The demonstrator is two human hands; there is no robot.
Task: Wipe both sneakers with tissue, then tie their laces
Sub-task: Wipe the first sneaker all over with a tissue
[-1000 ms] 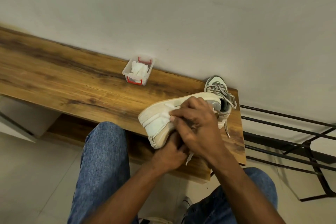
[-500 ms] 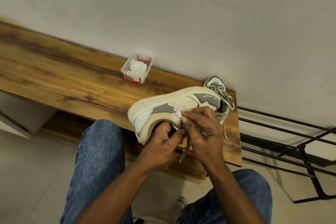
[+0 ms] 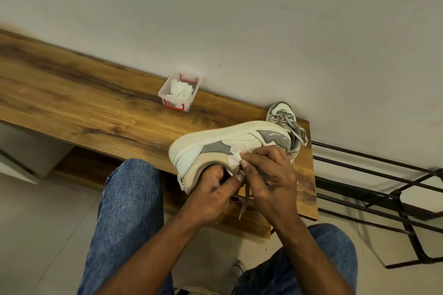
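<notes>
Item: held sneaker (image 3: 230,143), cream with grey panels, lifted on its side just in front of the bench (image 3: 96,115), sole toward the wall, a loose lace (image 3: 244,201) dangling below it. Step in hand, as I judge it: wiping the side panel with a white tissue (image 3: 234,158). I would work in short strokes along the panel seams, refold the tissue to a fresh face when it greys, and keep the shoe braced so pressure does not twist it. Left hand (image 3: 211,191): beneath the held sneaker at its collar, fingers curled gripping the shoe, thumb up toward the tissue. Right hand (image 3: 266,175): over the held sneaker's near side, fingertips (image 3: 244,163) pinching the tissue against the upper, wrist bent down. Second sneaker (image 3: 286,124): standing on the bench behind the held sneaker, against the wall, laces untied; it appears not yet dealt with. Tissue box (image 3: 178,92): clear plastic with red clips, on the bench well left of the held sneaker, spare tissues inside.
</notes>
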